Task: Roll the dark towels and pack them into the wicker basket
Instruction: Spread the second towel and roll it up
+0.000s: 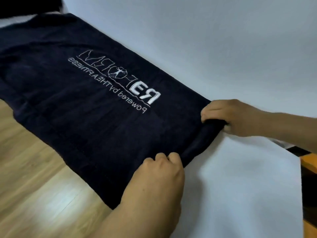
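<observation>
The towel (pixel 89 107) lies spread on the tabletop (pixel 223 48), running from far left to near right, the floor (pixel 34 177) to its left. 2 hands grip its near end: the left hand (pixel 163 170) in front, the right hand (pixel 229 115) behind and rightward

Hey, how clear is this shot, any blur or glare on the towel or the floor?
Head view: the dark towel is fairly sharp around its white lettering but smeared at its far, upper-left end; head view: pale glare streaks the wood floor at lower left; head view: the white surface is evenly lit, without hard shadows.
</observation>
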The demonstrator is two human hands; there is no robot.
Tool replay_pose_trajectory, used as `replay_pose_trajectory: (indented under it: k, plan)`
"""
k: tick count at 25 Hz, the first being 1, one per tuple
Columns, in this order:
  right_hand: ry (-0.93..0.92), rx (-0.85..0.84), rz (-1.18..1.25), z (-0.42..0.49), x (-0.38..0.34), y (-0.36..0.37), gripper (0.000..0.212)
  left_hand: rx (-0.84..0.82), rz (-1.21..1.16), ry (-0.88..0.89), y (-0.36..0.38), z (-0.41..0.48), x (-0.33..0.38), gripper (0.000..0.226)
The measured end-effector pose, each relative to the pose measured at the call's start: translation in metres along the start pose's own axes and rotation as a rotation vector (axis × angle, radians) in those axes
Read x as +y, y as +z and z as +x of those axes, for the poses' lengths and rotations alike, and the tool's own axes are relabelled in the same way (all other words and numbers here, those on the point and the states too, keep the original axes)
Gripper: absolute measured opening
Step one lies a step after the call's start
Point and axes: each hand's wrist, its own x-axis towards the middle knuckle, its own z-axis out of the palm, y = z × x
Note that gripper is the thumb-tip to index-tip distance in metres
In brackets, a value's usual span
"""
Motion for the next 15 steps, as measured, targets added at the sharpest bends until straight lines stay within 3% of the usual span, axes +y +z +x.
replay_pose_trajectory:
  k: [4,7,9,11,13,15]
  plan:
    - [0.307,-0.388,0.513,0.042,0.021,-0.053,0.031,-0.055,-0.388,-0.150,-0.021,-0.015,-0.042,0.014]
    - [0.355,-0.457,0.549,0.071,0.027,-0.059,0.023,-0.082,-0.521,-0.234,-0.032,-0.023,-0.063,0.030]
    - [0.381,-0.442,0.492,0.083,0.024,-0.057,0.015,0.012,-0.396,-0.287,-0.029,-0.029,-0.062,0.034]
    - [0.410,-0.382,0.445,0.089,0.021,-0.055,0.009,0.200,-0.014,-0.230,-0.018,-0.030,-0.050,0.038]
    - [0.438,-0.283,0.358,0.088,0.017,-0.050,0.015,0.359,0.162,-0.137,-0.006,-0.032,-0.030,0.028]
    - [0.460,-0.105,0.282,0.080,0.013,-0.038,0.026,0.386,0.288,-0.052,0.013,-0.032,-0.014,0.026]
